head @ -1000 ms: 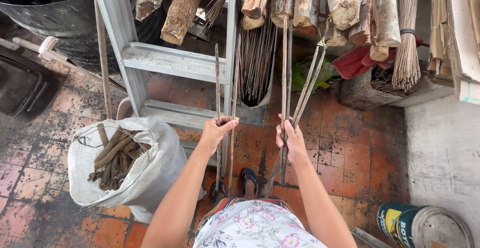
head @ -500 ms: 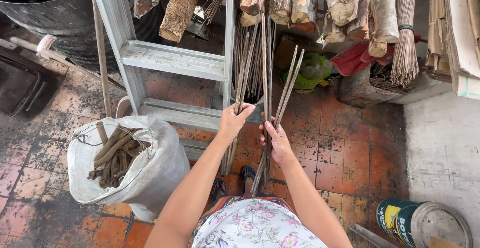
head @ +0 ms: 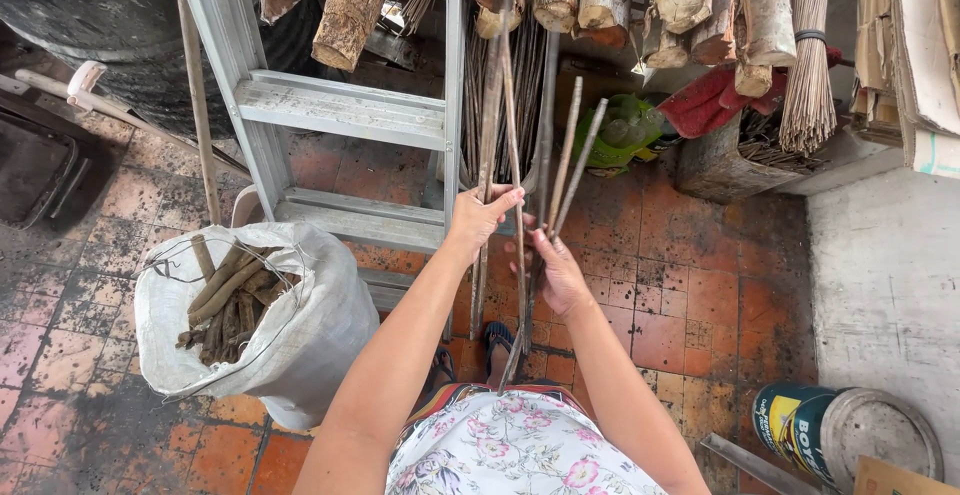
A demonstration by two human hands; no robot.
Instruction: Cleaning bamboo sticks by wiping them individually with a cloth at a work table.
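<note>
Grip: both hands, left hand [head: 478,217] and right hand [head: 556,273], hold thin sticks [head: 512,125] | white sack [head: 300,325]: short branches [head: 228,300]

Both hands raised close together, left [head: 480,217] and right [head: 556,273], fingers curled

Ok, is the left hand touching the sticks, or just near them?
Touching. The head view shows the left hand with its fingers wrapped around the bundle of long thin sticks, no gap visible.

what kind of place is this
Probably a backyard storage or work corner of a home. Rough cut logs are stacked above worn orange floor tiles, a grey metal stepladder leans there, and a white sack of wood pieces stands open.
</note>
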